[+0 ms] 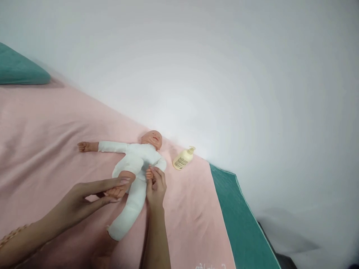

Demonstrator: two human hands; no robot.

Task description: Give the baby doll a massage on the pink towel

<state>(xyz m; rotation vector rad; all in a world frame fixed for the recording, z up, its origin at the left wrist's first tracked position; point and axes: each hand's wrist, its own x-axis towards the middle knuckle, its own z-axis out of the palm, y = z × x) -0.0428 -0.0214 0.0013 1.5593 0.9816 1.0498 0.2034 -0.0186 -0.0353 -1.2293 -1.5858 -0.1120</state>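
A baby doll with a white cloth body lies on its back on the pink sheet, its head toward the wall. My left hand holds one of the doll's feet between thumb and fingers, with that leg bent up over the body. The fingers of my right hand are closed on the doll's small hand, in front of its belly. The doll's other arm stretches out to the left, and its other leg points down toward me.
A pale yellow pump bottle lies tilted on the sheet, right of the doll, by the white wall. A green pillow is at the far left. Green cloth borders the sheet's right side.
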